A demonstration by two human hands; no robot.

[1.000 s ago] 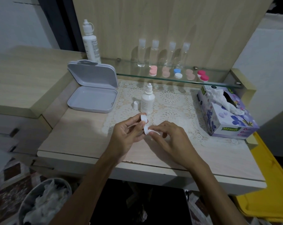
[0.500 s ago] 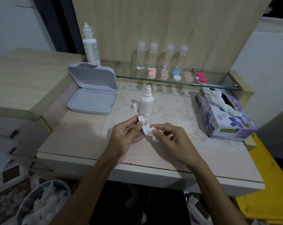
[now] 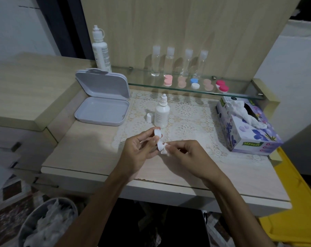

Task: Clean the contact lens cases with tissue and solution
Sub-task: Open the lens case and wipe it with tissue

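My left hand (image 3: 138, 150) holds a white contact lens case (image 3: 159, 139) upright above the table's front half. My right hand (image 3: 188, 154) pinches a small wad of white tissue (image 3: 166, 149) against the case's lower well. A small white solution bottle (image 3: 162, 113) stands uncapped on the lace mat just beyond my hands, its cap (image 3: 149, 117) beside it on the left. Several more lens cases sit on the glass shelf: pink (image 3: 168, 80), peach (image 3: 182, 82), blue and white (image 3: 194, 83), peach (image 3: 208, 84), red (image 3: 222, 86).
An open grey box (image 3: 102, 107) lies at the back left, with a tall white bottle (image 3: 99, 49) behind it. Several clear bottles (image 3: 179, 63) line the shelf. A tissue box (image 3: 247, 127) sits at the right. A bin of used tissue (image 3: 47, 223) stands below left.
The right hand's fingers have shifted slightly against the case with the tissue. The left hand keeps its hold; both hands sit a little lower in view.
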